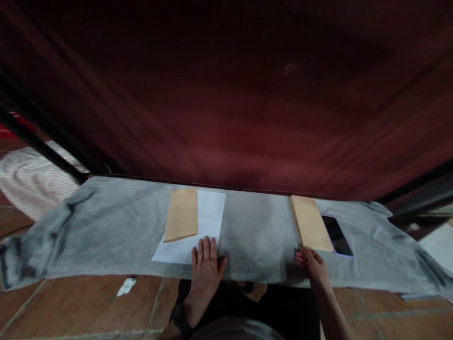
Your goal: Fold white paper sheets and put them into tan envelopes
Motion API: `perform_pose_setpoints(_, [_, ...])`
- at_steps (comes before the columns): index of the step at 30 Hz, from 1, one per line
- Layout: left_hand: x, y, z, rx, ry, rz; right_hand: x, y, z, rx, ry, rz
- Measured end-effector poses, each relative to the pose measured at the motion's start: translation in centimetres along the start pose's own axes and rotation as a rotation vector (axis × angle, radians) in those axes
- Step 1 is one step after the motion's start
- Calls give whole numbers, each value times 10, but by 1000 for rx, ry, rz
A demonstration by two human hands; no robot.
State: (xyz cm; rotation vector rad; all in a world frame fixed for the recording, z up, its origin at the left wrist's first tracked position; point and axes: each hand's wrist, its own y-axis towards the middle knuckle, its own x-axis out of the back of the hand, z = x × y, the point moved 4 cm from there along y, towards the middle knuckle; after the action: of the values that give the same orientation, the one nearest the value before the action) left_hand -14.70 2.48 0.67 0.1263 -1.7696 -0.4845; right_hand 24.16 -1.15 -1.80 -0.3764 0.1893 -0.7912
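My left hand lies flat, fingers stretched out, on the lower right part of a white sheet of paper with a crease across it. A brown envelope rests on the left part of that sheet, just beyond my fingertips. To the right, my right hand is closed at the lower left corner of a small stack of brown envelopes, with the thumb on top and fingers curled below. How many envelopes it grips is not clear. A dark-screened phone lies partly beside and against the stack's right edge.
A grey cloth covers the long, narrow surface under everything. Behind it rises a dark red panel. Black bars frame the left side, near a striped cloth. A crumpled white tissue lies on the tiled floor.
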Motion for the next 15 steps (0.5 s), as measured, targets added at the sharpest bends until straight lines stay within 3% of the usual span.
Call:
perform_pose_setpoints(4, [3,-8,15,7,77,83,-74,-44,-11,-66,-40,314])
perform_pose_setpoints(9, [23,13,19,23,134,234,-166,-92,-25,-81,-53,580])
perform_pose_setpoints(12, [39,24,18,23,80,230,-202,-112,-29,-103,-80,698])
perform_pose_setpoints(15, [48,23,1,-68,1,186,-224,-124,-27,-128,-83,756])
